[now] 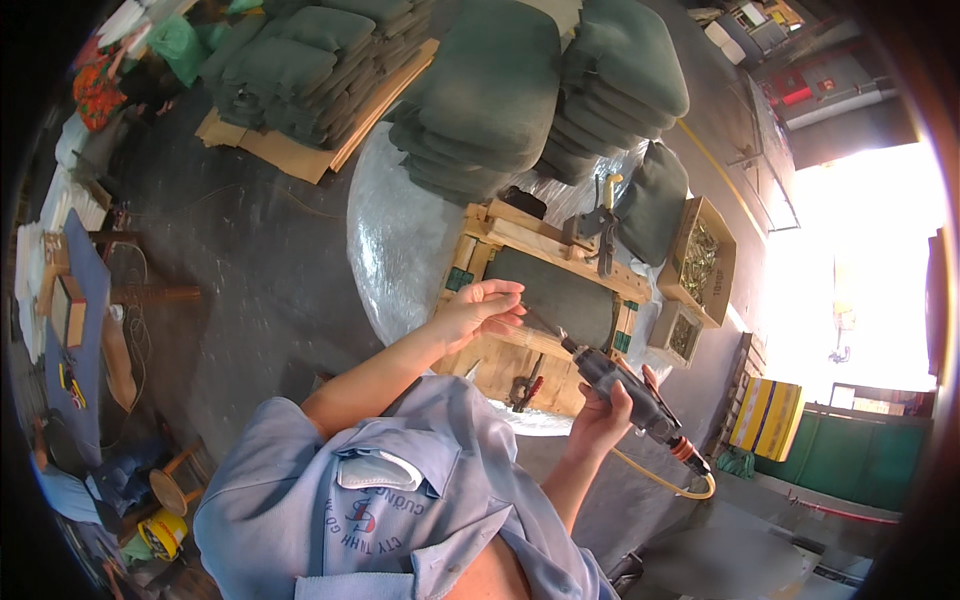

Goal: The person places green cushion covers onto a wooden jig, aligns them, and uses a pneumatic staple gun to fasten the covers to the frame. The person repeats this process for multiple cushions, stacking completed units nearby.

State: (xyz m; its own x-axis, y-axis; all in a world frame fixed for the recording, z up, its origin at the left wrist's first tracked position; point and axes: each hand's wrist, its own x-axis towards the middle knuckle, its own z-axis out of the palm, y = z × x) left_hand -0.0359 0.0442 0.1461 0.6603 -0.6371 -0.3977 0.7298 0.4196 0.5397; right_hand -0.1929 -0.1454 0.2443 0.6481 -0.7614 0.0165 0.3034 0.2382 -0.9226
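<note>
My right hand is wrapped round a black air screwdriver, held slanted with its long thin bit toward my left hand. A yellow hose runs from its copper-coloured rear end. The fingers of my left hand are drawn together by the bit's tip; whatever they pinch is too small to make out. Both hands are over a wooden frame, in which a dark grey-green panel lies. A toggle clamp stands at the frame's far side, and a red-handled clamp sits on its near board.
Piles of dark cushion-like panels stand beyond the frame on plastic wrap. To the right are a box of metal fasteners and a smaller box. A blue-topped table stands far left, with a seated person nearby.
</note>
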